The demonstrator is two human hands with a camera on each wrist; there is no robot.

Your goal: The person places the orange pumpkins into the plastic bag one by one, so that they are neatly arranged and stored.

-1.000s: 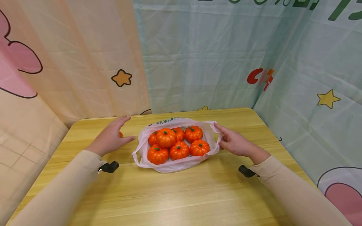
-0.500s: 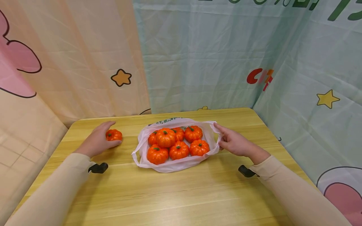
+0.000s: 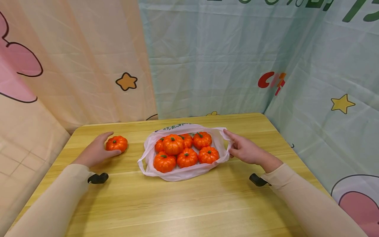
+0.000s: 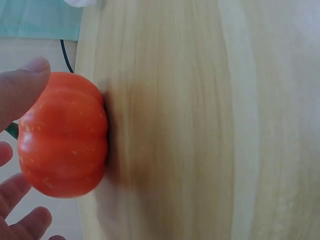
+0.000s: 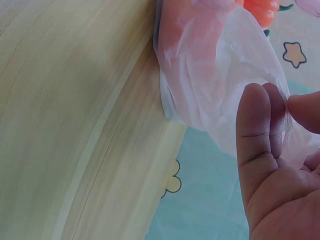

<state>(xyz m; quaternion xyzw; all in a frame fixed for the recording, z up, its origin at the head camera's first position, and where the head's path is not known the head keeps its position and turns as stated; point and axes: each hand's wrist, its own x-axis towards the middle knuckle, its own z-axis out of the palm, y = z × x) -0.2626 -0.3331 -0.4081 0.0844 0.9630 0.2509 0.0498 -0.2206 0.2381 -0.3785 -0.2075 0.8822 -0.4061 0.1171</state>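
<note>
At the left of the table, a small orange pumpkin [image 3: 116, 144] with a green stem sits alone. My left hand [image 3: 96, 148] is beside it, thumb and fingers spread around its near left side; in the left wrist view the thumb [image 4: 22, 90] overlaps the pumpkin's upper side, and contact cannot be told. My right hand [image 3: 247, 148] pinches the right rim of a white plastic bag [image 3: 177, 176], thumb against fingers in the right wrist view. Several orange pumpkins [image 3: 164, 162] lie inside the bag's wide mouth, one raised on top of others.
The bag stands mid-table on the light wooden table [image 3: 189, 204]. Printed fabric curtains [image 3: 213, 65] rise behind the table and on both sides. A black wrist-camera mount [image 3: 98, 178] juts from the left sleeve, another [image 3: 258, 180] from the right.
My left hand has moved left and slightly down, away from the bag, to the lone pumpkin, now largely uncovered. My right hand and the bag have stayed in place.
</note>
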